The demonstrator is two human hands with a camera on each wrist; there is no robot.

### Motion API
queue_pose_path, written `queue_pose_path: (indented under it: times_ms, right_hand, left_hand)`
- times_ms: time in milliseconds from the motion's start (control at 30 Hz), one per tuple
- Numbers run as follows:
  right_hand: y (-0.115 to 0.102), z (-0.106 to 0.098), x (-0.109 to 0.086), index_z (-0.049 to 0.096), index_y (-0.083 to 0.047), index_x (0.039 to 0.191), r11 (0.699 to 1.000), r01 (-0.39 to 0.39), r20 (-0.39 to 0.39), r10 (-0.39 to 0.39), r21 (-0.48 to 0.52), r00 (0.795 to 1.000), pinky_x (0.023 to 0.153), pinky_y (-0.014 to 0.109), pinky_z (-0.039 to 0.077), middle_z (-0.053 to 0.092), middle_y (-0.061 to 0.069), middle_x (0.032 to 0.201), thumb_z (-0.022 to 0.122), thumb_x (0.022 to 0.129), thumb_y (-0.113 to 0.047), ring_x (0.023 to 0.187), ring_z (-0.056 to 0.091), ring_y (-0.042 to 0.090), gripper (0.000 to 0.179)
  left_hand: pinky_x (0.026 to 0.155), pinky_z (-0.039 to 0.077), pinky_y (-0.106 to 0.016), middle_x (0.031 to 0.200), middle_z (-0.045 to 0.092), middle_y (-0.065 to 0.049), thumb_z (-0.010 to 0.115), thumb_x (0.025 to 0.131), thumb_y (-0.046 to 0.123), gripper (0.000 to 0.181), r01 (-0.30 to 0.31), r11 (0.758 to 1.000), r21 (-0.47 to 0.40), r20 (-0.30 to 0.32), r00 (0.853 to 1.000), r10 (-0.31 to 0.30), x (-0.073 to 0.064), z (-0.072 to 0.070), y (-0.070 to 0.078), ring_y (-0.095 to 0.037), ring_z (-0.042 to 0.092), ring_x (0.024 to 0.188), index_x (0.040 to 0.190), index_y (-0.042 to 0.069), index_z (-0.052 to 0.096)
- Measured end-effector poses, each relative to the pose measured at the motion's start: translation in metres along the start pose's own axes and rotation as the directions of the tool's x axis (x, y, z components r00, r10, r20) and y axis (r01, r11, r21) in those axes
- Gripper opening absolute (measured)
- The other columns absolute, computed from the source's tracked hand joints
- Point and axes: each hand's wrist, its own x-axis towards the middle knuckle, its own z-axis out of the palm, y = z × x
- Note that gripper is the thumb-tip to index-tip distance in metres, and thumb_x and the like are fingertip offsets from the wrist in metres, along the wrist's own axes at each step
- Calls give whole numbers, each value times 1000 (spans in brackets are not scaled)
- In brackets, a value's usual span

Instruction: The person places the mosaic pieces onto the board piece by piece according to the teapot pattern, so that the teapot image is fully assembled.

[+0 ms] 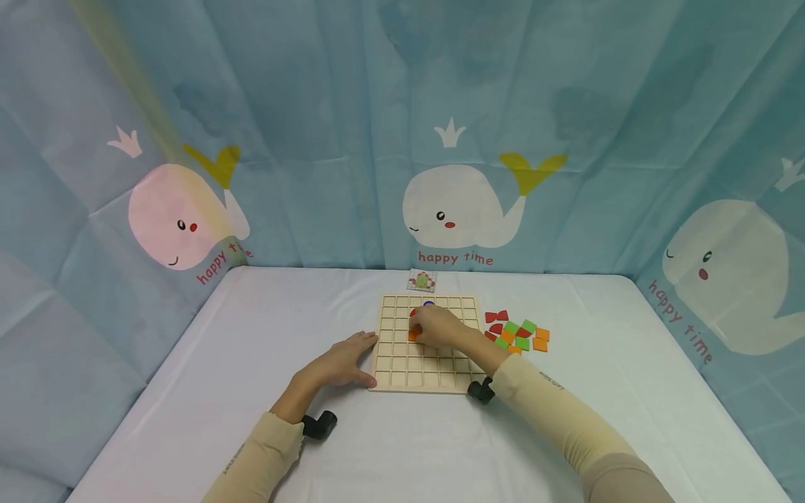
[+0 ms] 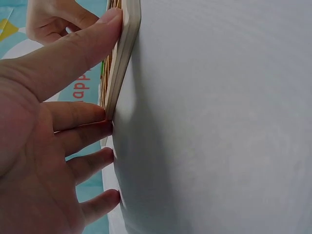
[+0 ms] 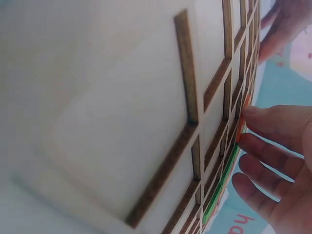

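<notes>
Grid board: the pale wooden board (image 1: 415, 378) lies flat on the white tabletop (image 1: 264, 307), its near edge well apart from the tabletop's far edge.
Left hand: the left hand (image 1: 344, 360) has thumb and fingers spread apart, thumb touching the board's edge by the near left corner, forefinger at the left edge.
Right hand: over the board, the right hand (image 1: 437, 327) has thumb and forefinger touching an orange piece (image 1: 413, 335); whether they pinch it, I cannot tell.
On the grid: a red piece (image 1: 413, 313) and a blue piece (image 1: 429, 303) show beyond the orange one, partly hidden.
Right edge: loose red, green and orange pieces (image 1: 523, 343) lie just beside it.
Far edge: a patterned card (image 1: 422, 281) lies just beyond.
Room: broad stretches of tabletop reach left, right and near.
</notes>
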Motion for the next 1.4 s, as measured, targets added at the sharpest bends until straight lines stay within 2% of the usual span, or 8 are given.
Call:
queue_pose_path:
  times_ms: [200, 400, 733, 933, 1267, 1400]
  right_hand:
    - [3, -2, -3, 76, -7, 101, 999, -1, -3, 2, 41, 1000, 86, 37, 53, 69, 6, 101, 73, 85, -13, 97, 63, 23, 17]
    - [13, -9, -12, 76, -6, 103, 993, -46, -4, 47, 106, 999, 89, 38, 54, 71, 7, 102, 71, 86, -12, 98, 63, 23, 19]
    - [36, -23, -37, 75, -6, 105, 988, -98, -56, 105, 116, 993, 88, 40, 54, 69, 7, 102, 74, 86, -16, 98, 62, 24, 22]
    - [55, -28, -56, 75, -5, 106, 976, -145, -64, 157, 164, 985, 89, 42, 53, 69, 8, 103, 71, 87, -15, 101, 61, 27, 21]
    - [93, -32, -85, 74, -3, 106, 952, -231, -68, 249, 200, 966, 86, 45, 52, 69, 12, 104, 68, 89, -15, 97, 58, 27, 22]
    - [108, -32, -97, 74, -4, 107, 928, -304, -44, 320, 215, 946, 90, 47, 53, 68, 12, 107, 66, 90, -13, 101, 57, 29, 21]
  left_hand:
    - [119, 24, -55, 157, 34, -13, 84, 74, 28, 90, 3, 1000, -2, 6, 1000, -3, 0, 1, 1, -36, 24, 149, 148, 3, 39]
    - [119, 23, -55, 158, 34, -13, 85, 74, 28, 91, 9, 1000, 5, 1, 1000, -9, -1, 0, 2, -35, 23, 149, 148, 2, 38]
    - [119, 23, -55, 157, 35, -14, 85, 72, 27, 90, 8, 1000, 9, -13, 1000, -8, -1, 1, 2, -36, 24, 149, 147, 2, 41]
    - [119, 23, -55, 157, 35, -14, 85, 73, 27, 90, 11, 1000, 3, -8, 1000, -11, 0, 3, 2, -36, 24, 149, 147, 2, 40]
    - [119, 23, -56, 157, 35, -14, 85, 73, 27, 90, 14, 1000, 11, -15, 1000, -14, -2, 2, 3, -36, 25, 148, 147, 2, 41]
    - [119, 23, -56, 157, 35, -14, 85, 73, 28, 90, 11, 1000, 13, -17, 1000, -11, -2, 1, 5, -36, 25, 148, 147, 2, 41]
